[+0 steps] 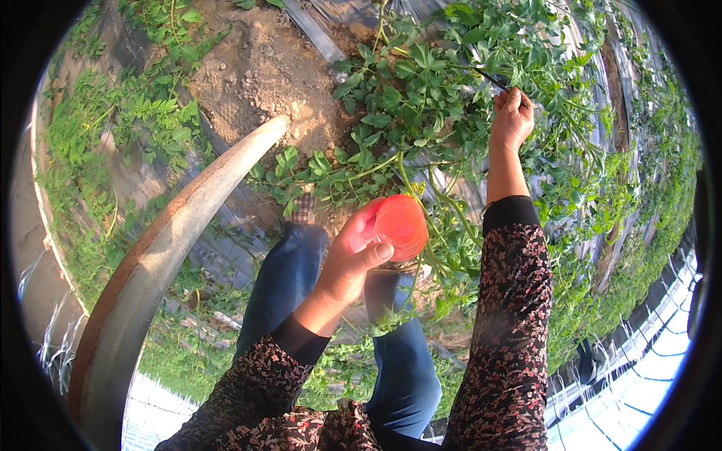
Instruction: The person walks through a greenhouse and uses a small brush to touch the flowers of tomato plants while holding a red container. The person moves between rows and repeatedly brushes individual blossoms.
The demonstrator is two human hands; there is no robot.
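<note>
My left hand (352,256) is wrapped around a round red plastic cup (401,228), thumb on its near side. What lies inside the cup looks pinkish red; I cannot tell if it is liquid. Farther out to the right, my right hand (512,119) grips a thin dark stick-like tool (489,78), whose far end reaches in among the leaves. Leafy tomato plants (395,101) spread beneath that hand. Small yellow flowers (418,188) show just beyond the cup's rim, beside a thick green stem (448,200).
A rusty metal pole (180,214) slants up on the left, close to my left arm. Bare soil (254,73) lies past its tip. Plastic film (316,31) covers parts of the ground. Rows of plants (665,186) run along the right, with white strings (615,361) near the lower-right edge.
</note>
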